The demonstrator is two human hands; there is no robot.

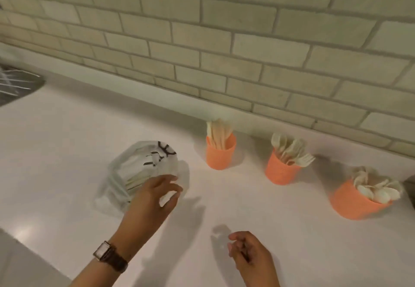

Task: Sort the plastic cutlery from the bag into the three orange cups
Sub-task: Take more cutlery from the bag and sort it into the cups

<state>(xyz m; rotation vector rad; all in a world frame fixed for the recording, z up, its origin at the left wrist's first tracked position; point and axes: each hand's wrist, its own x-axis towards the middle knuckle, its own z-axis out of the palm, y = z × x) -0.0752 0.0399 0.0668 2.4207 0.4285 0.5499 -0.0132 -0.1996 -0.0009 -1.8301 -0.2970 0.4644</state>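
Note:
A clear plastic bag with black print lies on the white counter, with pale cutlery still inside it. My left hand hovers over the bag's right side, fingers spread and holding nothing. My right hand is low at the front, fingers loosely curled, with nothing visible in it. Three orange cups stand in a row along the wall: the left cup holds knives, the middle cup holds forks, and the right cup holds spoons.
The white counter runs back to a brick-tiled wall. A dish rack and dark mat sit at the far left. A dark object shows at the right edge beside the spoon cup.

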